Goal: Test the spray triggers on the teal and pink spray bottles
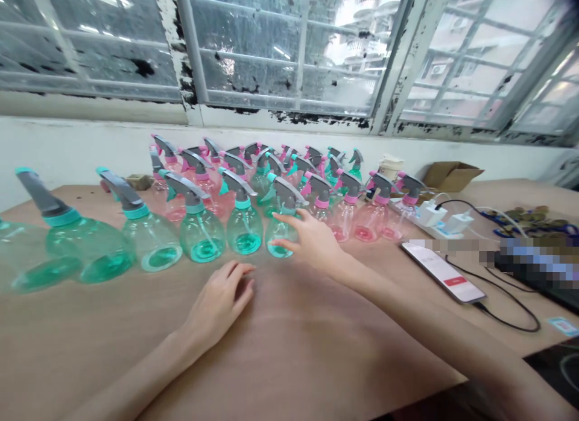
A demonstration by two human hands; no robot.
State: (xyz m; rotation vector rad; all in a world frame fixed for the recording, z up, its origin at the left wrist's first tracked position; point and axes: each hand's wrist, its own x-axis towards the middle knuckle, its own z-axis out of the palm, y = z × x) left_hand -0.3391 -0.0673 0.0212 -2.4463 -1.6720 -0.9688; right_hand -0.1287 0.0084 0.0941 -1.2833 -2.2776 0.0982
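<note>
A row of clear green spray bottles with grey trigger heads stands across the table. My right hand (314, 240) is at the right end of the green ones, its thumb and forefinger around the body of a green spray bottle (277, 231), which stands upright on the table. My left hand (224, 294) rests on the tabletop, loosely curled with thumb apart and nothing in it. It is just in front of another green bottle (245, 231). Beside my right hand, pink spray bottles (366, 219) continue the row.
More pink and green bottles (235, 161) crowd behind the row. On the right lie a phone (441, 273) with a cable, a power strip with white chargers (432, 215), a cardboard box (452, 178) and a blurred dark object. Windows rise behind the table (271, 360).
</note>
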